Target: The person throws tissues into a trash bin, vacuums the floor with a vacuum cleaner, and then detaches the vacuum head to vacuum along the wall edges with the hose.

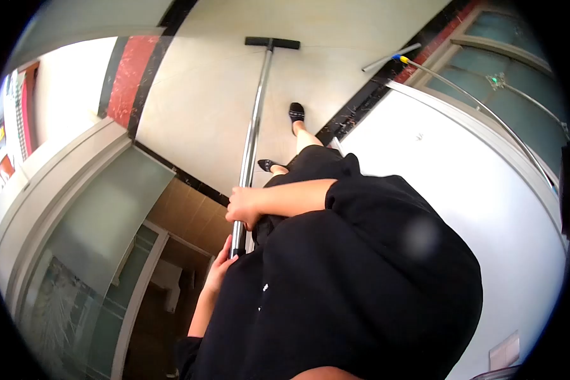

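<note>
A mop with a long shiny metal handle and a dark T-shaped head slants across the floor, its head on the pale tiles ahead. My right hand is wrapped round the handle partway up. Below it, nearer my body, my left hand is closed round the dark upper end of the handle. That hand's fingers are partly hidden by the handle and my black clothing.
A second pole with a yellow and blue joint leans by the glass door at the right. A white panel stands beside me. Frosted sliding glass is at the left. Dark borders edge the tiled floor.
</note>
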Demonstrator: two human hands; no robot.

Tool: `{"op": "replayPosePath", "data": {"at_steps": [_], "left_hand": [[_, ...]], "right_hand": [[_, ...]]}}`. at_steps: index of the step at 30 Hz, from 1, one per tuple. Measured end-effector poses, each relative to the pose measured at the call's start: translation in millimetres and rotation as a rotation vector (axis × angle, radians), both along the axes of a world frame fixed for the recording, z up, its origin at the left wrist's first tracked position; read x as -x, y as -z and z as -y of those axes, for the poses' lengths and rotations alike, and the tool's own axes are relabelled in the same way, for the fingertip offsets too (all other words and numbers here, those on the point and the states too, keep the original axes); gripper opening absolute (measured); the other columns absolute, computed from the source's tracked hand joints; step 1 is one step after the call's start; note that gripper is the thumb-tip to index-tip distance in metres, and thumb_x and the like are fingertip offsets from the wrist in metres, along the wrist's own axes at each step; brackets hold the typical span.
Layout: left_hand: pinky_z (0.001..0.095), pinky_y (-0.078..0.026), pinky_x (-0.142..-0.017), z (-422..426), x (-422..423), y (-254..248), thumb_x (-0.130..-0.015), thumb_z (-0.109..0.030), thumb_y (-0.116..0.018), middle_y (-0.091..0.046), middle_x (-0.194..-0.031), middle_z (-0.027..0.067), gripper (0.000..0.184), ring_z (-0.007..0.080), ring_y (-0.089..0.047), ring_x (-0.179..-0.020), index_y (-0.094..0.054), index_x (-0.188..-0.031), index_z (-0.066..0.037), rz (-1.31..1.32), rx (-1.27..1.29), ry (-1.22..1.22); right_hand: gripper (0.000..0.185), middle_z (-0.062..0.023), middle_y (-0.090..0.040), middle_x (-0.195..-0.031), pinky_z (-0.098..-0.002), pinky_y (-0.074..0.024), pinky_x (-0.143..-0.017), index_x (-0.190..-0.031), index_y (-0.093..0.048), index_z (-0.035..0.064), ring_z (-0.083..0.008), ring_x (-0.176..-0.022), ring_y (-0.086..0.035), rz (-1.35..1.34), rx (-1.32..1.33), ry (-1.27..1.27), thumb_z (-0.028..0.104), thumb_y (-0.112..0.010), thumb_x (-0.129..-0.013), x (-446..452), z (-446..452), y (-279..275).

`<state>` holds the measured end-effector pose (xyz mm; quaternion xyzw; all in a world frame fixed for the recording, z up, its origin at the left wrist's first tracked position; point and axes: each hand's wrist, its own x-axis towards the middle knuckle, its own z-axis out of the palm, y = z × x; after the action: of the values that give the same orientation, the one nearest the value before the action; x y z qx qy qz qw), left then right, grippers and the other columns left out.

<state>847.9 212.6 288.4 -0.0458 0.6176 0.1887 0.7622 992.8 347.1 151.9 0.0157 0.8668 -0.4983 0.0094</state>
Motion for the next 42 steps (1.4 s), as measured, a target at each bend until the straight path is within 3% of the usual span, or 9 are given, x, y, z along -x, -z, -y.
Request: {"op": "replayPosePath", "data": {"at_steps": [2, 9, 12, 15, 20, 23, 30, 35, 42], "left_hand": [[0.0261, -0.02, -0.103, -16, -11, 17, -0.083, -0.006, -0.054, -0.026, -0.142, 0.0064, 0.068, 0.0144, -0.027, -0.129, -0.017, -0.141, -0.005, -0.1, -0.141, 0.281], [0.0278, -0.022, -0.103, -126, -87, 76, -0.081, -0.012, -0.058, -0.025, -0.143, 0.0073, 0.072, 0.0158, -0.026, -0.129, -0.018, -0.141, -0.007, -0.031, -0.212, 0.372], [0.0234, -0.041, -0.077, -175, -114, 108, -0.082, -0.012, -0.058, -0.05, -0.112, 0.0037, 0.069, 0.0102, -0.049, -0.088, -0.021, -0.141, -0.01, 0.053, -0.185, 0.43], [0.0262, -0.046, -0.066, -209, -145, 119, -0.084, -0.014, -0.055, -0.051, -0.103, 0.0039, 0.065, 0.0117, -0.052, -0.079, -0.023, -0.141, -0.014, 0.117, -0.247, 0.532], [0.0247, -0.043, -0.073, -196, -134, 116, -0.083, -0.012, -0.055, -0.05, -0.105, 0.0038, 0.066, 0.012, -0.05, -0.084, -0.022, -0.141, -0.011, 0.127, -0.221, 0.585], [0.0277, -0.026, -0.1, -179, -91, 82, -0.083, -0.015, -0.058, -0.036, -0.135, 0.0084, 0.068, 0.0155, -0.034, -0.121, -0.022, -0.139, -0.004, 0.086, -0.202, 0.662], [0.0275, -0.025, -0.101, -174, -33, -10, -0.079, -0.003, -0.055, -0.033, -0.138, 0.0069, 0.07, 0.016, -0.033, -0.123, -0.022, -0.14, -0.009, -0.009, 0.047, 0.639], [0.028, -0.019, -0.104, -210, -93, 26, -0.082, -0.011, -0.058, -0.026, -0.143, 0.0079, 0.069, 0.0162, -0.025, -0.129, -0.021, -0.14, -0.007, 0.027, -0.076, 0.8], [0.0266, -0.046, -0.066, -263, -167, 120, -0.085, -0.017, -0.057, -0.052, -0.092, 0.0036, 0.068, 0.0137, -0.054, -0.075, -0.019, -0.141, -0.014, 0.127, -0.226, 0.878]], "right_hand": [[0.028, -0.0015, -0.062, -0.074, -0.0381, -0.0402, -0.074, -0.073, -0.061, 0.0157, -0.0221, -0.079, -0.059, -0.039, -0.073, 0.108, 0.037, -0.066, -0.056, -18, -9, 17], [0.027, -0.0033, -0.061, -0.076, -0.0359, -0.043, -0.076, -0.072, -0.06, 0.014, -0.0228, -0.079, -0.058, 0.189, -0.279, 0.217, 0.032, -0.07, -0.054, -92, -85, 70], [0.027, -0.0026, -0.06, -0.076, -0.036, -0.0425, -0.074, -0.071, -0.059, 0.0133, -0.0224, -0.079, -0.057, 0.198, -0.256, 0.395, 0.031, -0.07, -0.054, -140, -121, 91], [0.026, -0.0017, -0.059, -0.074, -0.0364, -0.0419, -0.072, -0.069, -0.058, 0.0135, -0.0223, -0.077, -0.057, 0.209, -0.248, 0.496, 0.03, -0.07, -0.053, -185, -138, 97], [0.025, -0.0015, -0.057, -0.068, -0.0378, -0.0414, -0.067, -0.066, -0.056, 0.0156, -0.0233, -0.071, -0.057, 0.143, -0.267, 0.59, 0.03, -0.07, -0.051, -185, -109, 102], [0.024, -0.0011, -0.058, -0.072, -0.0387, -0.0388, -0.072, -0.065, -0.057, 0.0177, -0.0226, -0.073, -0.057, 0.131, -0.199, 0.576, 0.033, -0.068, -0.051, -140, -77, 81], [0.025, -0.0012, -0.058, -0.081, -0.0411, -0.0369, -0.081, -0.08, -0.057, 0.0174, -0.0216, -0.088, -0.056, -0.035, 0.017, 0.559, 0.032, -0.067, -0.062, -63, -45, 22], [0.032, -0.0026, -0.06, -0.083, -0.0387, -0.0376, -0.081, -0.08, -0.058, 0.0173, -0.0223, -0.087, -0.057, 0.054, -0.172, 0.664, 0.037, -0.071, -0.058, -130, -75, 41], [0.024, -0.0011, -0.058, -0.075, -0.0382, -0.0396, -0.079, -0.07, -0.056, 0.0166, -0.0232, -0.08, -0.056, 0.314, -0.229, 0.771, 0.028, -0.07, -0.055, -214, -133, 101]]}}
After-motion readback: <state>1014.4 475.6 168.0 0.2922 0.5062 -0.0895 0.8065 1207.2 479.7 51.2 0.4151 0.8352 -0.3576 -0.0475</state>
